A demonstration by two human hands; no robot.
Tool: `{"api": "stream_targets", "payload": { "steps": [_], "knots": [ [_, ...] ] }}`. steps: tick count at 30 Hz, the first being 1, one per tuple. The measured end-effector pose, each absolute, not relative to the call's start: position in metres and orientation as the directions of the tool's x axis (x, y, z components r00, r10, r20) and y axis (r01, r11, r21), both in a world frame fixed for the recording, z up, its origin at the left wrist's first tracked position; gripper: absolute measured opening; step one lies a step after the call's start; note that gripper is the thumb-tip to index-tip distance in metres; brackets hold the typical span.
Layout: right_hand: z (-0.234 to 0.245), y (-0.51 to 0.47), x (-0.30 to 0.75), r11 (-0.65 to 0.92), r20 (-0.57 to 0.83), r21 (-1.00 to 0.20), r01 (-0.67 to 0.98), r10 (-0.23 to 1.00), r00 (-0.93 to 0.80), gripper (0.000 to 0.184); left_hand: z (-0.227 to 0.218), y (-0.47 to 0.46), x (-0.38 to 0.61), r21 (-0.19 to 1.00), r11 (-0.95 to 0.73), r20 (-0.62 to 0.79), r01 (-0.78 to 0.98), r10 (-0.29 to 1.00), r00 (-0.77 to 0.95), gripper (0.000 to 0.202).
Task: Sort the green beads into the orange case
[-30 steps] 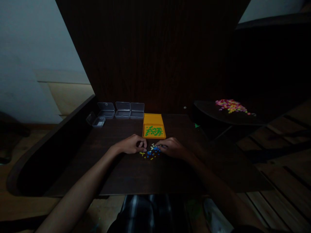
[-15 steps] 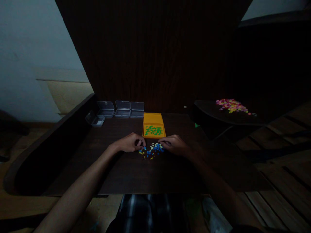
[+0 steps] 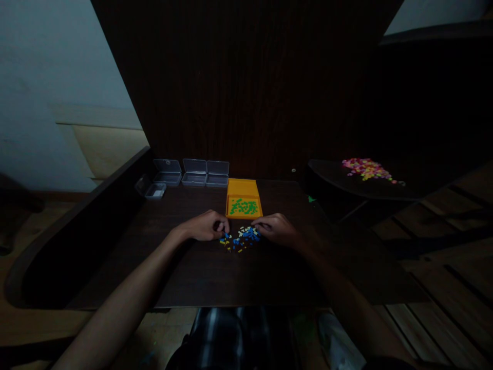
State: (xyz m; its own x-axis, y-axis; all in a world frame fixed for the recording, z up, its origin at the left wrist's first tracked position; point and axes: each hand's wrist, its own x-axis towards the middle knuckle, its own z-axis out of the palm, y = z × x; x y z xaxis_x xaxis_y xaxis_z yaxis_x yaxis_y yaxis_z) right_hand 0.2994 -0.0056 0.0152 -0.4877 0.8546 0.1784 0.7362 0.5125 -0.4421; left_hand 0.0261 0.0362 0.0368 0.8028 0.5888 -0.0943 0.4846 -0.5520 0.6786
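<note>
A loose pile of small blue, white and yellow pieces (image 3: 249, 234) lies on the dark desktop; they look like tiny building bricks. My left hand (image 3: 208, 225) rests at the pile's left edge, fingers curled together above a few blue and yellow pieces. On the other side, my right hand (image 3: 276, 229) has its fingertips pinched together at the pile's upper right edge, by white and blue pieces. Whatever either pinch holds is too small to make out. Just beyond the pile, an orange-yellow box (image 3: 242, 187) stands open, with many green pieces (image 3: 244, 206) spread in its tray.
Several clear plastic cases (image 3: 194, 172) stand with lids up along the back left; a smaller one (image 3: 157, 191) has something white inside. Pink, purple and yellow pieces (image 3: 367, 168) are heaped on a raised side shelf (image 3: 335, 180). A tall dark panel (image 3: 246, 92) bounds the back.
My left fingers have shifted slightly away from the blue and white pieces beneath them. The right hand stays nearly in place, and the view has tilted a little.
</note>
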Motion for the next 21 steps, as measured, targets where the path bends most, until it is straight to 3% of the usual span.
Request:
{"api": "stream_targets", "payload": {
  "steps": [13, 21],
  "knots": [
    [0.0234, -0.0017, 0.3093, 0.445, 0.032, -0.600, 0.664, 0.843, -0.536, 0.026, 0.0383, 0.0375, 0.0238, 0.683, -0.546, -0.090, 0.485, 0.596, 0.798, 0.019],
    [0.0231, -0.0008, 0.3091, 0.413, -0.028, -0.665, 0.623, 0.820, -0.572, 0.025, 0.0383, 0.0300, 0.0322, 0.709, -0.556, -0.091, 0.433, 0.537, 0.839, 0.041]
  ]
}}
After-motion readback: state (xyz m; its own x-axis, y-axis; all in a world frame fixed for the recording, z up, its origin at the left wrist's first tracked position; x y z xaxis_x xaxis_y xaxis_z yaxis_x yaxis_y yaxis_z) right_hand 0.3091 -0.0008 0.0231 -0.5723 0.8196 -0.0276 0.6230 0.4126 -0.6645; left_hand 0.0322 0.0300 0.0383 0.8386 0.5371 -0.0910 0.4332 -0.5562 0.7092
